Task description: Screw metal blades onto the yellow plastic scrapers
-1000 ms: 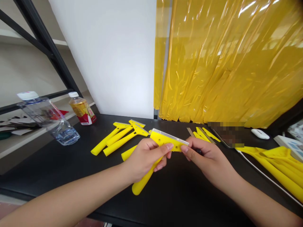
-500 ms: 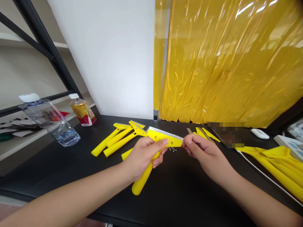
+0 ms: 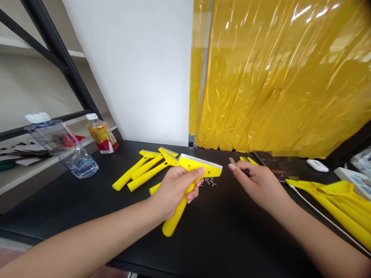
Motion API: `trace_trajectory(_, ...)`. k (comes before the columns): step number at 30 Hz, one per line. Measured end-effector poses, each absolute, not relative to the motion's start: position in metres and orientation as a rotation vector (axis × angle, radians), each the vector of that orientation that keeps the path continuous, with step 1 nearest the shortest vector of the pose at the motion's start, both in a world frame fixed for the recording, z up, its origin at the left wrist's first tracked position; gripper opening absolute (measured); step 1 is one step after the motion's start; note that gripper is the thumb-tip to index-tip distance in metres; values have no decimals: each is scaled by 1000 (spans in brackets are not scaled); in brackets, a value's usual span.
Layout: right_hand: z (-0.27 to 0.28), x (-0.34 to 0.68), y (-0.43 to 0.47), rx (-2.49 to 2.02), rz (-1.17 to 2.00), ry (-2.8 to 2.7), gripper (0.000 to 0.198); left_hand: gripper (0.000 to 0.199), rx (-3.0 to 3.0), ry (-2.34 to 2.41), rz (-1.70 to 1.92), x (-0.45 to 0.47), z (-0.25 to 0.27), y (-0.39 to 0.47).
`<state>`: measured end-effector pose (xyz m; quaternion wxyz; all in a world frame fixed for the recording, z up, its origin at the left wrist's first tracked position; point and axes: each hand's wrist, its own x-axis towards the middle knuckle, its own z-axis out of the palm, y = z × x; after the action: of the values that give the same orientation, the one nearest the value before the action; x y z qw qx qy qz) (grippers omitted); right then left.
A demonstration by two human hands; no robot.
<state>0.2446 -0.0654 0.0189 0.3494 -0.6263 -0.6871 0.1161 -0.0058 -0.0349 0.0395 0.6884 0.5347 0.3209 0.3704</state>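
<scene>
In the head view, the metal edge of the yellow scraper is running along the far side of its head, and a careless reach across it could be nicking a fingertip, if that edge is sharp. The left hand is doing all the holding, so a loosening thumb could be letting the head twist or drop. Loose screws are lying on the black table just beyond the head, and a sweeping knuckle or a falling scraper could be scattering them; whether the dark spots on the head are holding screws is too small to tell.

The scraper is resting in the left hand, whose thumb is pressing on the near face while the fingers are curling round behind; its handle is slanting down toward the near edge of the table. The right hand is staying apart from it, just beyond the head's right end, with fingers curling around a small dark object that is mostly hidden. Three other scrapers are lying to the left, and a thin metal strip is showing just past the right thumb
</scene>
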Motion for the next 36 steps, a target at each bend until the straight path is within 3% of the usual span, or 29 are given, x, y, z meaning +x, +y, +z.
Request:
trace_trajectory(23, 10, 238, -61, -1546, 232, -1833, 43, 40, 1215, 699, 803, -6, 36, -35)
trace_trajectory(36, 33, 238, -73, -1493, 162, -1812, 42, 38, 1090, 774, 774, -6, 30, -25)
